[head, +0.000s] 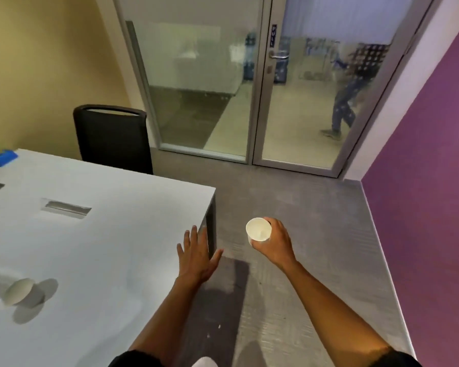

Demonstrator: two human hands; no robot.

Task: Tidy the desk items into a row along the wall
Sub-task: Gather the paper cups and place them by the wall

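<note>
Both forearms reach forward from dark sleeves. Left hand hovers flat at the white tabletop corner, fingers spread, holding nothing. Right hand is out over the grey floor, its grip curled round a white paper cup held upright, mouth open to the camera. On the tabletop, a pale egg-shaped object sits near the left edge; a blue box lies at the far corner by the yellow wall. Vertical lettering on the glass door reads "PULL".
</note>
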